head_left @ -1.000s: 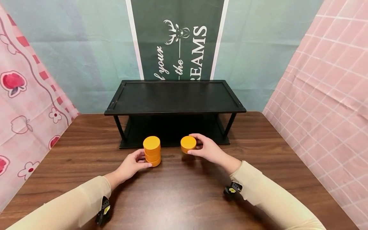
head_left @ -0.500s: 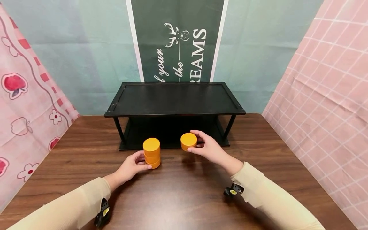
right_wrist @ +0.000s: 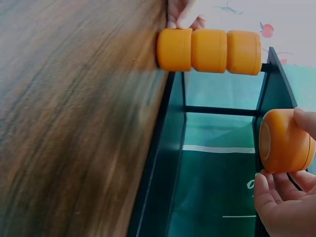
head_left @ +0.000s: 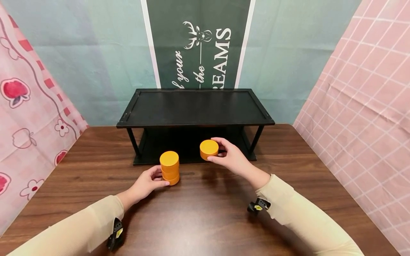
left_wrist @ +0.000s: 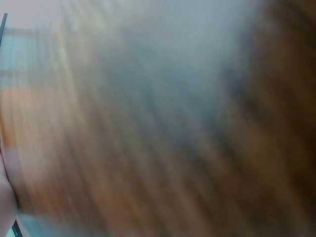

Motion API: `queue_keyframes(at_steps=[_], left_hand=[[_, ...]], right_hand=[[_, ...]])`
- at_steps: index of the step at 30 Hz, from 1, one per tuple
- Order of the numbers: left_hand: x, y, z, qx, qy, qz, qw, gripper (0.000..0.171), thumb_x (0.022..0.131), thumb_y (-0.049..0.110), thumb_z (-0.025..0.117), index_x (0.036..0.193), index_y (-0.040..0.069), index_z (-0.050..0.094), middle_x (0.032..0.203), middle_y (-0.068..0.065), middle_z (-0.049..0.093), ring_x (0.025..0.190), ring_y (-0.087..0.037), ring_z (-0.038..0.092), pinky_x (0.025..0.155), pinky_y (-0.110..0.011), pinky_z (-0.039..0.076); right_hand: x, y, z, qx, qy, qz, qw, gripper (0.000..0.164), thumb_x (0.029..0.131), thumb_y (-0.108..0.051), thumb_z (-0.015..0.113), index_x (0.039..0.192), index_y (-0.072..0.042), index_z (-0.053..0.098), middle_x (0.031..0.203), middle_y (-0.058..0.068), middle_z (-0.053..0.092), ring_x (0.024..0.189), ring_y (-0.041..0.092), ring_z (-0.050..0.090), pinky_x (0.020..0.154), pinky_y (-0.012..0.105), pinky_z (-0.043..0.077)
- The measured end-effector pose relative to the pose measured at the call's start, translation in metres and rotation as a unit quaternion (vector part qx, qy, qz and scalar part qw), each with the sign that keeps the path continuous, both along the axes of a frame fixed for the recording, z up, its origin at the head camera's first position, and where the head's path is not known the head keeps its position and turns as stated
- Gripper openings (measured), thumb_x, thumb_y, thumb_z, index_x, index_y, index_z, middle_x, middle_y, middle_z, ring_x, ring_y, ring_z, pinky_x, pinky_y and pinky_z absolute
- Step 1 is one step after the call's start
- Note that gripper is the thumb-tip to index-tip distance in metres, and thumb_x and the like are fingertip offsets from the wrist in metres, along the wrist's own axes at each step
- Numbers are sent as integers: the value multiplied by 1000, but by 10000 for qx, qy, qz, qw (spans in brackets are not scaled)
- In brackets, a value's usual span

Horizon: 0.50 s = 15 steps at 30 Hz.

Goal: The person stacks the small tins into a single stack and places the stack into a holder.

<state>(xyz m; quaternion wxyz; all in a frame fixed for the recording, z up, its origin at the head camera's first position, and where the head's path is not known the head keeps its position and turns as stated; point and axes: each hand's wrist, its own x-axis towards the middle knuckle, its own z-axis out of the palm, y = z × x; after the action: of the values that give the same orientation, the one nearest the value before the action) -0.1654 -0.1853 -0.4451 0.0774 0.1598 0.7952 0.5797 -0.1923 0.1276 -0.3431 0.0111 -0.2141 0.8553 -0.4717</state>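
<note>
Table (head_left: 185,220): brown, wood-grained, glossy near the middle.
Left hand (head_left: 145,183): stack's lowest jar gripped between thumb and fingers.
Stack (head_left: 170,168): three round orange jars, upright at left, near the rack; no shift noted over the last second.
Right hand (head_left: 234,159): lone jar pinched between thumb and fingers.
Lone jar (head_left: 209,150): smooth, orange, right of stack and apart; raised higher within the last second. Judged: lifting in progress, stack steadied meanwhile.
Rack (head_left: 198,108): black, two flat tiers, thin posts.
Cloth (head_left: 105,71): blue-green, creased.
</note>
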Motion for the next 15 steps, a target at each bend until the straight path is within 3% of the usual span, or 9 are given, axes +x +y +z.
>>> queue_keyframes(at_steps=[7, 15], left_hand=[[0, 1, 0, 31, -32, -30, 10000, 53, 81, 11, 73, 124, -7, 48, 118, -20, 56, 107, -30, 56, 94, -40, 44], [-1, -1, 0, 78, 79, -68, 9999, 51, 81, 9, 73, 123, -7, 49, 118, -20, 56, 106, -30, 56, 93, -38, 45]], right_hand=[[-1, -4, 10, -39, 24, -28, 10000, 62, 78, -15, 77, 131, -6, 47, 123, 9, 54, 101, 21, 57, 85, 32, 50], [-5, -8, 10, -149, -60, 64, 9999, 62, 78, -17, 76, 132, -8, 46, 122, 8, 54, 100, 20, 57, 84, 32, 50]])
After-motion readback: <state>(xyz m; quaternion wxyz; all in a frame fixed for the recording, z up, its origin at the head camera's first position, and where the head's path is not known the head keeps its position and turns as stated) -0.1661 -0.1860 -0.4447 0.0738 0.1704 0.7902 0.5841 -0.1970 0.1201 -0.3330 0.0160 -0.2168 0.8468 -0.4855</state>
